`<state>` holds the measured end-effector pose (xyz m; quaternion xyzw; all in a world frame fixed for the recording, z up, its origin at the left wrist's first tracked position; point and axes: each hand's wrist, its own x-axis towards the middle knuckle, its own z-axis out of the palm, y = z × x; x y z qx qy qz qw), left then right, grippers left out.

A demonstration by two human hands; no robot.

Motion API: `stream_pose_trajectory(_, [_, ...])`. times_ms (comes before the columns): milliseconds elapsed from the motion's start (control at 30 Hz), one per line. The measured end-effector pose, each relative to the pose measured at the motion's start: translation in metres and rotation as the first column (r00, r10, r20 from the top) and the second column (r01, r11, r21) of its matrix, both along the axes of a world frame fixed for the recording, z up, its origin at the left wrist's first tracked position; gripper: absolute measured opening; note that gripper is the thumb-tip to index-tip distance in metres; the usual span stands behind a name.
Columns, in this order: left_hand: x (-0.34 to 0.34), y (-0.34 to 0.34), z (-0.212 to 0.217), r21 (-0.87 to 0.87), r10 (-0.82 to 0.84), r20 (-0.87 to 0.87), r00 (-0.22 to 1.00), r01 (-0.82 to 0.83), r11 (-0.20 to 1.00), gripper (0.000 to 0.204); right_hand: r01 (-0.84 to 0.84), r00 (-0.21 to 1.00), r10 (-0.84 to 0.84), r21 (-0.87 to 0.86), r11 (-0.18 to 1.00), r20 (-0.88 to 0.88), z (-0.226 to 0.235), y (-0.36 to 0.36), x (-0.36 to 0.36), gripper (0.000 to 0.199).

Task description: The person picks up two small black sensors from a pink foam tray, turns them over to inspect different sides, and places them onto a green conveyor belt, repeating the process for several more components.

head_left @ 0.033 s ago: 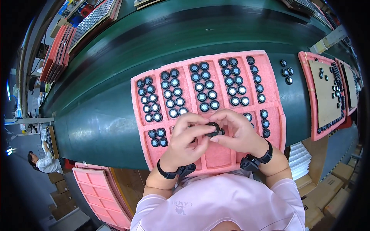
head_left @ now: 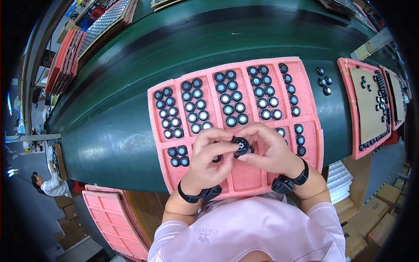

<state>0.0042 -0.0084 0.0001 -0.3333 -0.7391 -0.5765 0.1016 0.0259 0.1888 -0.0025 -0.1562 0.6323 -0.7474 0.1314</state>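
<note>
Between my two hands is a small round black part (head_left: pixel 240 146), held over the near half of a pink foam tray (head_left: pixel 246 178). White markings show on its dark face. My left hand (head_left: pixel 211 158) pinches it from the left with thumb and fingers. From the right, my right hand (head_left: pixel 271 150) grips its edge, fingers curled. Round black parts with pale centres (head_left: pixel 226 98) stand in rows in the tray's compartments. A few near my hands are partly covered by my fingers.
The tray lies on a green work surface (head_left: pixel 113 144). Several loose round parts (head_left: pixel 322 81) sit right of it. Farther right is another pink tray (head_left: pixel 355 126) with a cardboard sheet. Pink trays (head_left: pixel 115 222) lean at lower left. A person (head_left: pixel 54 185) sits far left.
The round black part has tilted in my fingers, so its marked face now shows toward me. My hands have hardly moved.
</note>
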Motion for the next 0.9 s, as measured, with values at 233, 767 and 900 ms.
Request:
stream_pose_trajectory(233, [0.0004, -0.0084, -0.0022, 0.208, -0.069, 0.162, 0.984, 0.035, 0.978, 0.016, 0.105, 0.975, -0.075, 0.134, 0.985, -0.209, 0.0072, 0.0043, 0.0002, 0.046])
stream_pose_trajectory(767, [0.0006, 0.0006, -0.0026, 0.082, -0.069, 0.244, 0.967, 0.051, 0.995, 0.022, 0.241, 0.799, -0.111, 0.146, 0.96, -0.592, 0.0028, -0.0031, -0.0069, 0.044])
stream_pose_trajectory(900, [0.0019, -0.0019, -0.002, 0.097, -0.079, 0.25, 0.965, 0.057, 0.994, 0.024, 0.244, 0.838, -0.133, 0.145, 0.959, -0.529, 0.0058, -0.0028, -0.0057, 0.04])
